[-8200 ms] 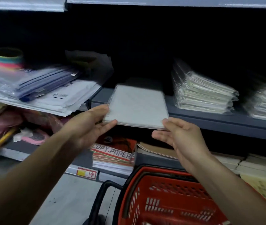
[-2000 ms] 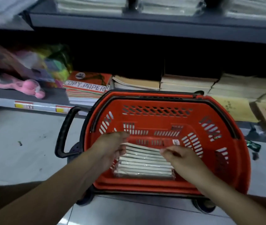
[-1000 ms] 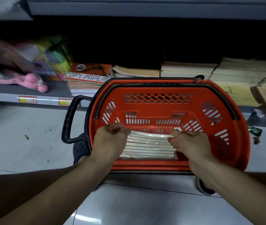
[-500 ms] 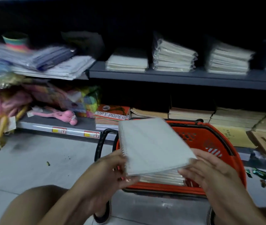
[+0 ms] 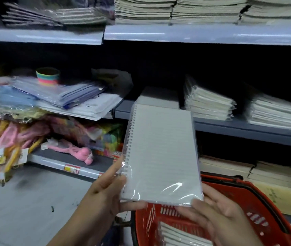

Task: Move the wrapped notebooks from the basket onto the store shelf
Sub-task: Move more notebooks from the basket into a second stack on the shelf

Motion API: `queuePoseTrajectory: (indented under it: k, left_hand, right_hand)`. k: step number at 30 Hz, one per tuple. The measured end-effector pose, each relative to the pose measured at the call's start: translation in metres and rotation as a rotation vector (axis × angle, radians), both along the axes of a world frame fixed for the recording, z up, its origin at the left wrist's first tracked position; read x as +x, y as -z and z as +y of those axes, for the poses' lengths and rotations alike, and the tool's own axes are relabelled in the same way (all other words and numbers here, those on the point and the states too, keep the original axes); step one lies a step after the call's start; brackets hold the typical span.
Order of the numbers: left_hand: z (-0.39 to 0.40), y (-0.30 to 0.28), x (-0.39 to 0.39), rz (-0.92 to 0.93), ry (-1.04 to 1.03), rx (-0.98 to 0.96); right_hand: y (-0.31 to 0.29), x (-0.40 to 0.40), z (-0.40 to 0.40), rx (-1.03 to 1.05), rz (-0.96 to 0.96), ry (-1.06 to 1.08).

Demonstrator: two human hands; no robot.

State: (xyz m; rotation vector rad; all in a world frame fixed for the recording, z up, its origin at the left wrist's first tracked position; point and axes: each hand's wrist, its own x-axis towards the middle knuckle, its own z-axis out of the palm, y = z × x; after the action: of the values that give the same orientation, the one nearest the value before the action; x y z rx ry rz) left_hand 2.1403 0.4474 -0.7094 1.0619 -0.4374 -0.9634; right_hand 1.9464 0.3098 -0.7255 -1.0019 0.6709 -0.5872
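A white spiral notebook in clear wrap (image 5: 162,153) is held up in front of the shelves. My left hand (image 5: 105,194) grips its lower left corner at the spiral. My right hand (image 5: 214,212) supports its lower right corner from beneath. Below it stands the red basket (image 5: 258,206) with more wrapped notebooks (image 5: 180,235) lying inside. The grey middle shelf (image 5: 247,129) behind the notebook carries a low pile of notebooks (image 5: 159,97) and two taller wrapped stacks (image 5: 208,102).
Left of the shelf lie plastic folders (image 5: 66,93), a striped cup (image 5: 47,76) and pink toys (image 5: 73,151) lower down. Brown notebooks (image 5: 233,167) fill the bottom shelf. The top shelf (image 5: 194,32) holds more paper stacks. Grey floor tiles are at lower left.
Both hands lifted the wrapped notebook out of the basket and raised it toward the middle shelf. My view tilted up from the basket to the shelves.
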Motion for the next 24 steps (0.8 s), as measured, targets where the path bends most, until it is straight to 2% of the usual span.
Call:
queuePoseTrajectory:
  k: [5, 13, 17, 21, 24]
  left_hand:
    - [-0.021, 0.011, 0.022, 0.055, -0.065, 0.021]
    - [-0.094, -0.019, 0.087, -0.025, 0.033, -0.045]
    - [-0.145, -0.034, 0.120, 0.046, -0.072, -0.018]
    - [-0.173, -0.031, 0.131, 0.093, -0.172, -0.038]
    - [-0.169, -0.020, 0.127, 0.047, -0.301, -0.019]
  right_hand:
    - [0.001, 0.025, -0.025, 0.032, -0.009, 0.008]
    - [-0.027, 0.092, -0.093, -0.076, -0.057, 0.026]
    - [-0.044, 0.126, -0.133, -0.040, -0.095, -0.008]
    - [-0.044, 0.147, -0.158, 0.037, -0.099, 0.090]
    - [-0.039, 0.144, -0.157, -0.069, -0.019, 0.154]
